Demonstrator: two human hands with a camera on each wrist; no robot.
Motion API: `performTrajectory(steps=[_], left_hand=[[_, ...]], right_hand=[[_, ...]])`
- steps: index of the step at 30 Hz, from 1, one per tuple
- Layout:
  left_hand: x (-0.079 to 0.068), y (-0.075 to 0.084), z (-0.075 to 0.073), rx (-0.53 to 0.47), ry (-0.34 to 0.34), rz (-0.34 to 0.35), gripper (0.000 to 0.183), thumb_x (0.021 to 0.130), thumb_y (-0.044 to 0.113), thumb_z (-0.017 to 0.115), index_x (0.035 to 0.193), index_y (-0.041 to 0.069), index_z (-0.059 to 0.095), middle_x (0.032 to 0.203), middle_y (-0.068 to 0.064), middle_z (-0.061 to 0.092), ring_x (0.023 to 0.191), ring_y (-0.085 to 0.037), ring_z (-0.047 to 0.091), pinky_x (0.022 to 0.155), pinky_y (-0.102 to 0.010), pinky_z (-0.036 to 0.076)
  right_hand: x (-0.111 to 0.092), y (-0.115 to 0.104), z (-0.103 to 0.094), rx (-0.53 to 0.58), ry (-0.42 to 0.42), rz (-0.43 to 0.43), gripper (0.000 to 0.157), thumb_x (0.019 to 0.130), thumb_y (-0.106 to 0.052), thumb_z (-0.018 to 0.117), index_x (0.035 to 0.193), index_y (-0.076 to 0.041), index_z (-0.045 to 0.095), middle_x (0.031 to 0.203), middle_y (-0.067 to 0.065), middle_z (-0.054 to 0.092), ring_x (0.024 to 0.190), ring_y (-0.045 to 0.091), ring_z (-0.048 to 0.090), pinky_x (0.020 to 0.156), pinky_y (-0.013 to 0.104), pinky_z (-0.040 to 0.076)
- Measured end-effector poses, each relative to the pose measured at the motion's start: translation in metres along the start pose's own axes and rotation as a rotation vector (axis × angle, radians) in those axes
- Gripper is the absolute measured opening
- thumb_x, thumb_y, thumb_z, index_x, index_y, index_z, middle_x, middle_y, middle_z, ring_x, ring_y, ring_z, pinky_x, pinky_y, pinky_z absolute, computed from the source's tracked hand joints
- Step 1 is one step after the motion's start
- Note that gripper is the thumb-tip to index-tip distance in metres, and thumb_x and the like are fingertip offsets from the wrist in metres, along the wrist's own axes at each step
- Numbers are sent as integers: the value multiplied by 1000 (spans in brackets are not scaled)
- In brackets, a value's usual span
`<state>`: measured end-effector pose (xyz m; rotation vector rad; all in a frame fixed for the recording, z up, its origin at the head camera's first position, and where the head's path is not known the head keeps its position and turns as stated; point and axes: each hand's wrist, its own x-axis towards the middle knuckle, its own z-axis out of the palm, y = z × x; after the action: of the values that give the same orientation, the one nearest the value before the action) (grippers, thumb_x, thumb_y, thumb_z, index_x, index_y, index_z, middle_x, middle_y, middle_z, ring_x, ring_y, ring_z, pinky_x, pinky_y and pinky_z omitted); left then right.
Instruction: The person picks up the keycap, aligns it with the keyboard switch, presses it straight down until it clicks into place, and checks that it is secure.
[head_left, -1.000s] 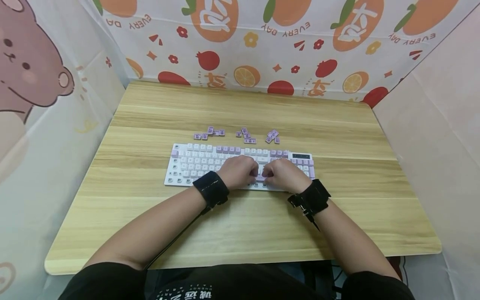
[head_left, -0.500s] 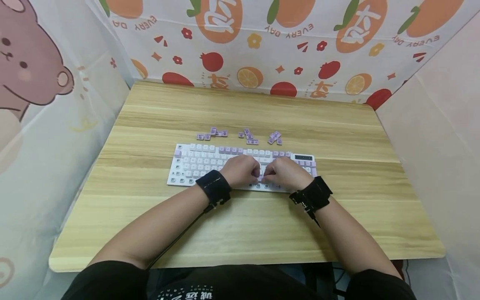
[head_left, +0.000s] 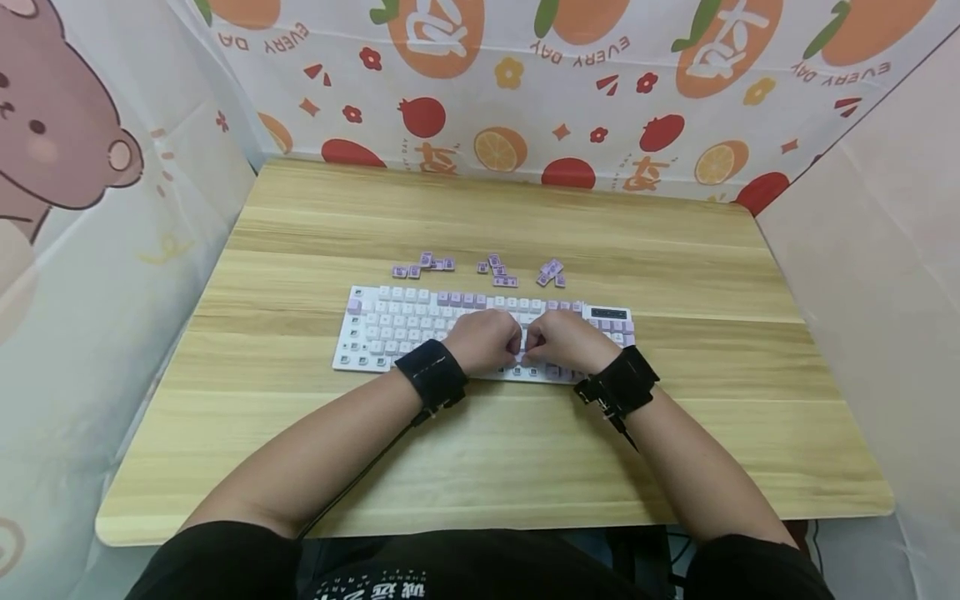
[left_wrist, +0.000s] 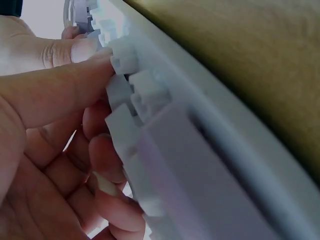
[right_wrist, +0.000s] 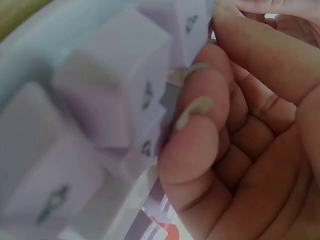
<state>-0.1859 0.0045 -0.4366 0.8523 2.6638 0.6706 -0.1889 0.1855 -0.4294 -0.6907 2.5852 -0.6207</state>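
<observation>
A white and purple keyboard (head_left: 405, 322) lies on the wooden table. My left hand (head_left: 483, 342) and right hand (head_left: 572, 340) meet over its lower middle, fingers curled. In the left wrist view, the left thumb (left_wrist: 65, 87) reaches a white block in the lowest row, with curled fingers behind the keys. A long purple keycap (left_wrist: 195, 175) sits in the foreground. The right wrist view has the right thumb and index finger (right_wrist: 212, 57) coming together beside purple keycaps (right_wrist: 117, 75). Both hands appear to pinch a keycap at the bottom row; their fingertips largely hide it.
Loose purple keycaps lie behind the keyboard in three groups, at left (head_left: 426, 260), middle (head_left: 498, 272) and right (head_left: 551, 268). Bare key switches (head_left: 363, 361) show along the lower left. A small dark display (head_left: 609, 314) sits top right. A printed cloth (head_left: 465, 117) hangs behind the table.
The hands have drawn slightly closer together over the same place, and the purple strip seen between them earlier is now mostly hidden. The loose keycaps lie as before; the view shifted slightly.
</observation>
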Motion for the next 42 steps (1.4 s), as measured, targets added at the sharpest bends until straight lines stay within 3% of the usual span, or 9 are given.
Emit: performTrajectory(steps=[16,29,34,42], left_hand=[[-5,4,-1,-5,22,2,13,80,9,74,73,17,66,69,5,62,65,-13,57,60,-26,44],[-10,6,-2,-10,33,6,9,82,9,72,76,15,68,69,4,61,63,-13,56,59,-26,44],[-13,6,-2,29,53,23,7,83,12,73,77,14,69,69,4,61,63,-12,56,57,-25,45],[-21,7,-2,109,115,59,4,84,14,72,84,11,69,78,1,62,68,-14,56,59,-26,47]], right_hand=[[-1,-3,-5,-5,-28,18,14,86,-23,77,73,-21,71,68,-8,67,60,11,58,60,27,47],[0,-3,-13,9,-96,-4,14,87,-26,75,74,-22,71,70,-8,67,62,12,59,62,28,49],[2,-2,-18,30,-128,-19,16,89,-31,73,76,-22,72,71,-6,68,62,12,58,62,29,48],[10,8,-39,-17,-25,-23,21,94,-31,66,85,-15,74,74,-1,65,62,13,53,59,29,42]])
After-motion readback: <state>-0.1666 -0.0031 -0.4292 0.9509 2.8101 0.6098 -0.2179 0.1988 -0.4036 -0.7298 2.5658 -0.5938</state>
